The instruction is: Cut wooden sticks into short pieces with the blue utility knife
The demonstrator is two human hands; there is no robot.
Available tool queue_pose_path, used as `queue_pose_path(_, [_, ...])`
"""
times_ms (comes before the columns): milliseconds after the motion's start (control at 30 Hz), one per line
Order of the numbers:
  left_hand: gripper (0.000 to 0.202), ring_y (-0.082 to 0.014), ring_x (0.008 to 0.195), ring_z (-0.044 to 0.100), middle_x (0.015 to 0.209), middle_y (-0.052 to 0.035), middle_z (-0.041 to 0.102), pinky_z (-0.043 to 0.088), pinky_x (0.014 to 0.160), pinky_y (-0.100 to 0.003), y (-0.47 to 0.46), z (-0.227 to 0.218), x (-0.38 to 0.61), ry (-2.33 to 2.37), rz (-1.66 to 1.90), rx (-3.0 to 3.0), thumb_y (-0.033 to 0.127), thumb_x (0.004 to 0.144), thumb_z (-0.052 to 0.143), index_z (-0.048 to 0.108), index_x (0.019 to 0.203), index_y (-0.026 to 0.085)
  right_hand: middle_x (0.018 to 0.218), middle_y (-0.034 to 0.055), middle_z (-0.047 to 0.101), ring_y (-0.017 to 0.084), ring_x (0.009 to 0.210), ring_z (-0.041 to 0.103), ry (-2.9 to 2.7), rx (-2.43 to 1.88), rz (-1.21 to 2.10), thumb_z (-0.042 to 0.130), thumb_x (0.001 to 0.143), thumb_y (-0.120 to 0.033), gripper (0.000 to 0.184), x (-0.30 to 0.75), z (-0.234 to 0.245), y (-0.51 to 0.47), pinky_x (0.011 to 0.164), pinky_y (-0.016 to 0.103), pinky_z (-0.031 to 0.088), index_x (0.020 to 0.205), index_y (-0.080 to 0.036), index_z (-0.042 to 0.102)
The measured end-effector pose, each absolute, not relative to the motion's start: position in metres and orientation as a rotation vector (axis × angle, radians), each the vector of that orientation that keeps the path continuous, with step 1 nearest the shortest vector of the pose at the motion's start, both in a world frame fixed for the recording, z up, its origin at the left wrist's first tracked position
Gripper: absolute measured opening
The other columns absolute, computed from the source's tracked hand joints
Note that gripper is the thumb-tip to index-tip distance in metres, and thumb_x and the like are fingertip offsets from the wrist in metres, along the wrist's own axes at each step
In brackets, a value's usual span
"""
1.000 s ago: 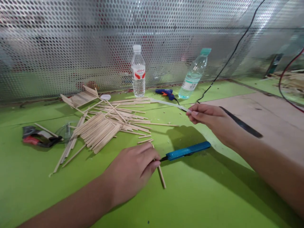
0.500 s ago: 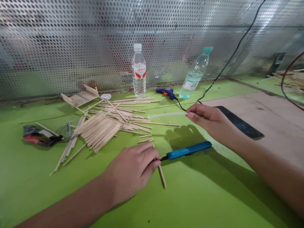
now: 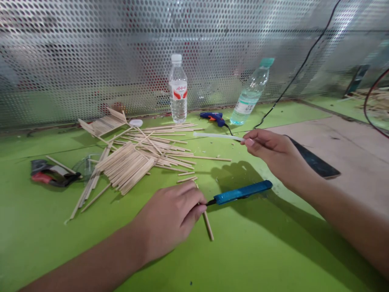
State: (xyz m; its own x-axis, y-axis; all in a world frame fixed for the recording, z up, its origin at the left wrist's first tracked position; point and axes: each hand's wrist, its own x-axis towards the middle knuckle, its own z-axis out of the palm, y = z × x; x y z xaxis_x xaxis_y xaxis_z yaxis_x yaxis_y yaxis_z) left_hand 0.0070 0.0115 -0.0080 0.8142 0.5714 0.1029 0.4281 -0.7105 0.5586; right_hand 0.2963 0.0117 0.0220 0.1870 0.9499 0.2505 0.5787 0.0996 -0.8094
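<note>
My right hand [image 3: 270,152] is pinched around one end of a translucent white glue stick [image 3: 217,135], which points left above the table. Lower down, my left hand [image 3: 176,213] has its fingers closed on the black end of a blue-handled tool [image 3: 243,192]. The tool's exact kind is hidden by the fingers. A short wooden stick [image 3: 208,225] lies on the table beneath that tool's black end, partly covered by my left fingers. Behind the glue stick, a blue glue gun [image 3: 213,118] rests on its side with its cord trailing right.
Many loose wooden sticks [image 3: 170,152] and a flat stick panel [image 3: 126,168] spread left of centre. A built stick piece [image 3: 105,123] sits behind. Two water bottles, one upright [image 3: 178,97], one tilted [image 3: 249,99], stand by the perforated metal wall [image 3: 106,61]. A red-and-black tool [image 3: 50,176] lies left.
My right hand has moved slightly right and up, and the free end of the glue stick has risen. My left hand and the blue-handled tool have hardly moved.
</note>
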Motion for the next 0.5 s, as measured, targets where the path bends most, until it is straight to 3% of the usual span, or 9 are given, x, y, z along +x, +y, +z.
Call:
queue_pose_path(100, [0.018, -0.0163, 0.079, 0.066, 0.091, -0.002, 0.069, 0.06, 0.069, -0.034, 0.012, -0.008, 0.007, 0.742, 0.371, 2.471, 0.024, 0.102, 0.049, 0.067, 0.102, 0.02, 0.071, 0.0005, 0.049, 0.018, 0.068, 0.042, -1.486, -1.615, 0.505, 0.063, 0.09, -0.05, 0.029, 0.295, 0.023, 0.011, 0.059, 0.032, 0.029, 0.105, -0.027, 0.071])
queue_pose_path(233, [0.018, -0.0165, 0.078, 0.066, 0.091, -0.002, 0.069, 0.059, 0.069, -0.035, 0.012, -0.008, 0.007, 0.735, 0.38, 2.475, 0.023, 0.102, 0.049, 0.067, 0.101, 0.02, 0.069, 0.0006, 0.049, 0.016, 0.062, 0.038, -1.429, -1.574, 0.524, 0.068, 0.085, -0.052, 0.03, 0.292, 0.024, 0.01, 0.055, 0.032, 0.025, 0.095, -0.025, 0.074])
queue_pose_path(367, [0.018, -0.0171, 0.081, 0.066, 0.092, -0.0015, 0.069, 0.058, 0.074, -0.037, 0.012, -0.007, 0.007, 0.74, 0.378, 2.496, 0.023, 0.102, 0.049, 0.066, 0.101, 0.021, 0.061, -0.0046, 0.027, 0.012, 0.054, 0.018, -1.18, -1.383, 0.899, 0.07, 0.085, -0.044, 0.019, 0.289, 0.031, 0.006, 0.05, 0.031, 0.011, 0.091, -0.026, 0.07])
queue_pose_path(500, [0.018, -0.0172, 0.081, 0.065, 0.092, -0.0017, 0.068, 0.058, 0.073, -0.037, 0.012, -0.006, 0.007, 0.741, 0.361, 2.501, 0.022, 0.101, 0.049, 0.067, 0.101, 0.02, 0.067, -0.0046, 0.024, 0.012, 0.056, 0.019, -0.924, -1.216, 1.166, 0.064, 0.092, -0.03, 0.006, 0.289, 0.038, 0.004, 0.047, 0.029, 0.016, 0.09, -0.024, 0.065])
